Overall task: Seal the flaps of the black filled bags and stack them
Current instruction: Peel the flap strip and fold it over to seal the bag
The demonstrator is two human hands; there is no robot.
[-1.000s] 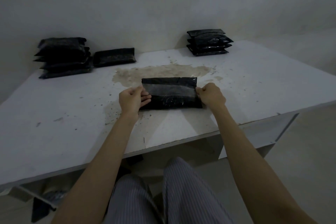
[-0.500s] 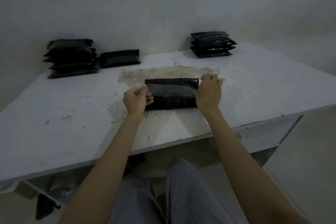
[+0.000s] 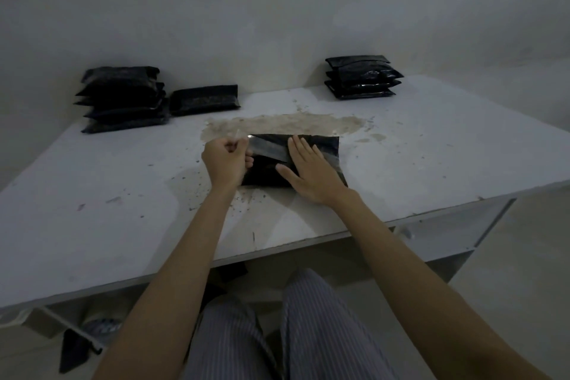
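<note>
Black filled bag point(image 3: 320, 148) lies flat near the middle of the white bench point(image 3: 431, 145), just in front of a brownish stain point(image 3: 283, 123). Half a second ago both hands gripped the bag's two ends; now the right hand point(image 3: 308, 173) has moved onto the bag and rests on it palm down with fingers point(image 3: 297, 148) spread and released, pinning it. The left hand point(image 3: 223, 162) is clenched at the bag's left end, its fingers pinching a pale, shiny strip point(image 3: 265, 148) that peels away at an angle across the flap. This probably means the adhesive liner is coming off, so the flap is not yet sealed and pressing it shut would come next. A tall stack of bags point(image 3: 121, 99) stands at the far left, with a single bag point(image 3: 205, 100) just beside it, and a shorter stack point(image 3: 361, 77) sits at the far right; which pile is finished cannot be told. The bench top is scuffed and speckled with dark crumbs. Bare grey walls close in behind, the light is dim, and striped trousers show below the bench edge.
</note>
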